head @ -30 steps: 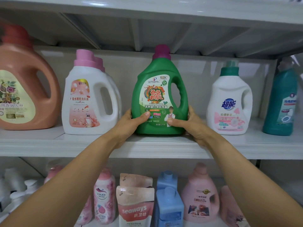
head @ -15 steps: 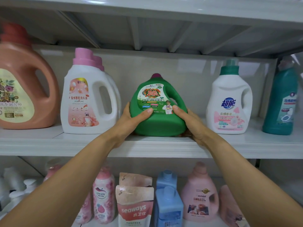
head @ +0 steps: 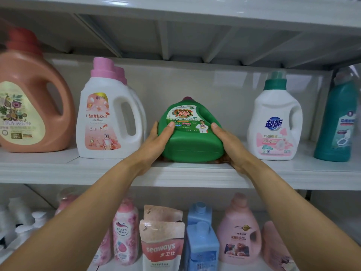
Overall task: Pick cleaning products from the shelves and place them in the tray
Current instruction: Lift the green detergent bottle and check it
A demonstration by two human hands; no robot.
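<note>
Pick step. Your left hand (head: 154, 141) and right hand (head: 228, 142) clamp green detergent bottle (head: 192, 139) by sides. Bottle tipped back, base at shelf (head: 117, 173) front edge. Next: lift clear, keep both-hand hold, find tray; not in view.

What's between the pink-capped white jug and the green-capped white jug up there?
In the head view, the green bottle, tilted backward, gripped by the left hand and right hand.
</note>
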